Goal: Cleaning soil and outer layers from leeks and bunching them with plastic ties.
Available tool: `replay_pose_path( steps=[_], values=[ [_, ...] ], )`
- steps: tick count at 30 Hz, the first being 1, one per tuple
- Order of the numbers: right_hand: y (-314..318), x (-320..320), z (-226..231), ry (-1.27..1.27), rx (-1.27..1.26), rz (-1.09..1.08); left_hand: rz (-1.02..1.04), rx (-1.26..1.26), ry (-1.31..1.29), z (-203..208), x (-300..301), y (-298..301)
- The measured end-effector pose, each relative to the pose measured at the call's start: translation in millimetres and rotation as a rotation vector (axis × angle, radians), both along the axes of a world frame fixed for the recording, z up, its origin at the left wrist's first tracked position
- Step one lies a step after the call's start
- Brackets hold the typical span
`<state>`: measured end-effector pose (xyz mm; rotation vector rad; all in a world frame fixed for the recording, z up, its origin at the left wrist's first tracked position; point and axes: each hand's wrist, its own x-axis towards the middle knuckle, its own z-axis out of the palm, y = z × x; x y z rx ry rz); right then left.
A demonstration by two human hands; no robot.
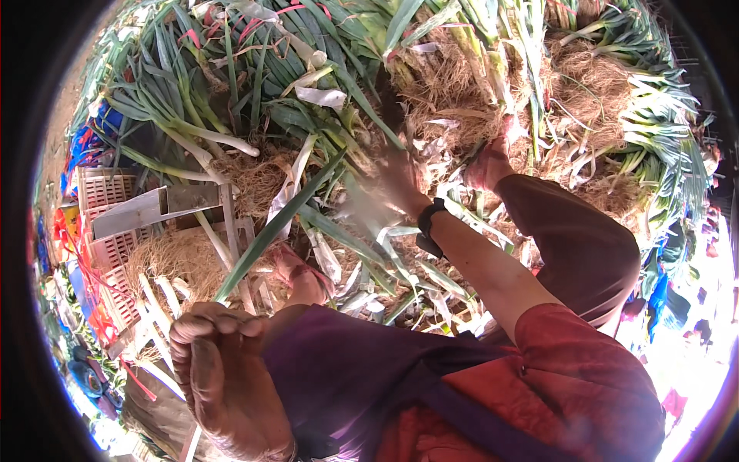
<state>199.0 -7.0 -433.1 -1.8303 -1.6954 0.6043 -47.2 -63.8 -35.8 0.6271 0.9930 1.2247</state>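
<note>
My left hand (227,377) is raised at the lower left, fingers curled over and thumb folded along them. A long green leek leaf (281,223) slants up and right from its fingertips; whether the fingers hold it is hidden. My right hand (396,181) reaches forward over the middle, its fingers smeared by motion, a dark watch (429,227) on the wrist. It is nearest the leek leaves and pale peelings around the heap; what it touches is unclear. Left of it lie leeks with white stalks (223,140).
Bundled leeks with brown roots (446,92) stand across the back and right. A pink plastic crate (108,189) stands at left, near a grey metal piece (131,215) and a root pile (181,262). My feet (489,165) are among peelings (369,300).
</note>
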Motion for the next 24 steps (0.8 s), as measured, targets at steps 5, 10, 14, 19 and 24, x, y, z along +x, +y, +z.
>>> replay_pose_path(
  steps=[5,10,14,19,24],
  values=[
    [12,23,-20,0.495,-0.304,-0.184,0.042,-0.103,0.118,-3,16,10],
    [8,16,41,0.11,-0.404,0.035,0.021,-0.111,0.089,-8,14,-2],
    [14,28,46,-0.081,-0.621,0.212,-0.052,-0.055,-0.032,-1,27,3],
    [5,84,110,0.728,-0.73,0.142,-0.102,-0.046,-0.001,-9,30,-6],
    [-86,84,125,0.85,-0.791,0.116,-0.24,0.016,0.027,-14,47,1]
  ],
)
